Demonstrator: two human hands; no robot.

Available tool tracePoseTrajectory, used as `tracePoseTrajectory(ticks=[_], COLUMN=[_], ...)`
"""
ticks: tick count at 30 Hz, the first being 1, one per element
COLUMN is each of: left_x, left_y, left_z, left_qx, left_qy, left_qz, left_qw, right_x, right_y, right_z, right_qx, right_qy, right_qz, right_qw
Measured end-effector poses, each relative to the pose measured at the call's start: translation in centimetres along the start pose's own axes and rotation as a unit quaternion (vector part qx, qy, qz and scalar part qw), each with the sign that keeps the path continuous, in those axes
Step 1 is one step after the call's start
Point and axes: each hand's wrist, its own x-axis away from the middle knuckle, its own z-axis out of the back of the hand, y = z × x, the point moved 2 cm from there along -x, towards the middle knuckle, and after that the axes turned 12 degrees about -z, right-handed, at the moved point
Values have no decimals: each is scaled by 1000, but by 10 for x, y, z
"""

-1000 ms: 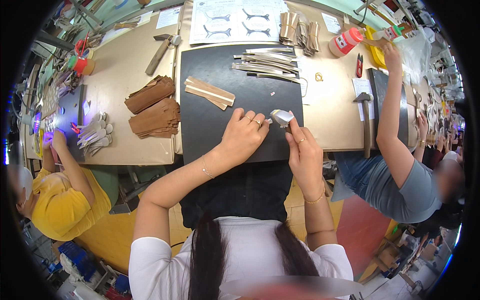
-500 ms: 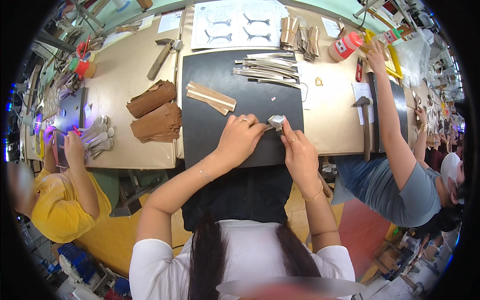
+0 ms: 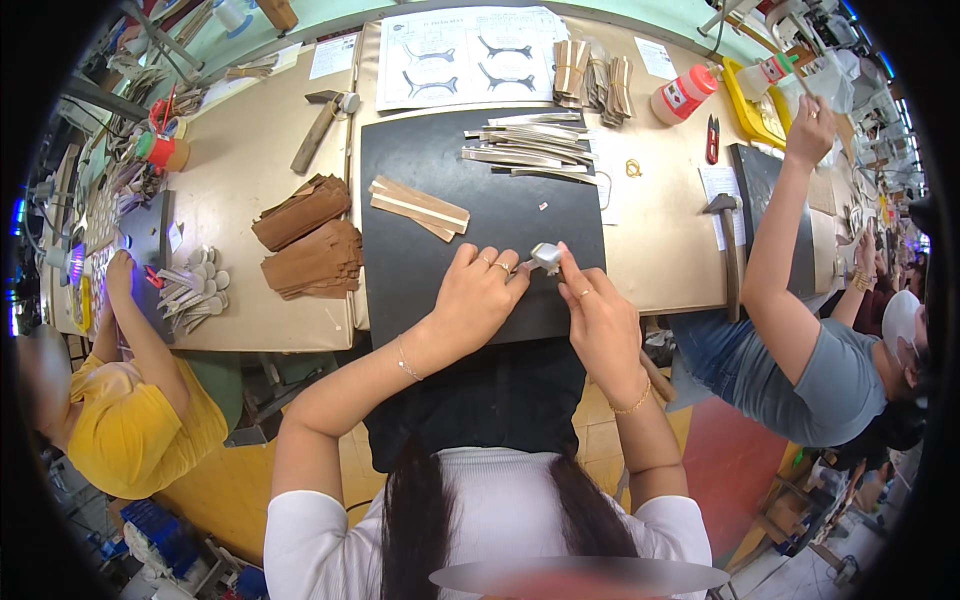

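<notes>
Between my two hands, over the near right part of the black mat (image 3: 480,230), is a small silvery-white piece (image 3: 546,255) with a wide, folded-looking end. My left hand (image 3: 480,292) pinches it from the left with curled fingers. From the right, thumb and fingertips of my right hand (image 3: 603,318) grip its edge. My fingers hide the rest of the piece. Beyond my left hand, a few flat brown strips (image 3: 420,207) lie crossed, one with a pale stripe. Several thin pale strips (image 3: 530,143) are heaped at the mat's far edge.
Brown leather-like pieces (image 3: 312,258) are stacked left of the mat, with a hammer (image 3: 322,130) beyond them. Far right stand a red bottle (image 3: 685,95) and red snips (image 3: 712,140); another hammer (image 3: 730,250) lies nearer. Co-workers sit either side, in yellow (image 3: 140,430) and grey-blue (image 3: 830,380).
My hands and the silvery-white piece have shifted slightly, and the piece is turned a little. The co-worker on the right has raised a hand holding a thin stick-like tool.
</notes>
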Motion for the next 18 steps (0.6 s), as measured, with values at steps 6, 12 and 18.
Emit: tracePoseTrajectory(ticks=[6, 12, 18], left_x=[6, 11, 9], left_y=[-6, -5, -1], left_z=[1, 3, 2], left_qx=[123, 102, 9], left_qy=[48, 29, 18], left_qz=[97, 89, 32], left_qw=[986, 990, 999], right_x=[3, 1, 3], right_y=[1, 1, -7], right_z=[-5, -3, -1], right_qx=[40, 1, 6], right_qy=[-21, 9, -13], right_qz=[-10, 15, 14], right_qw=[999, 1000, 1000])
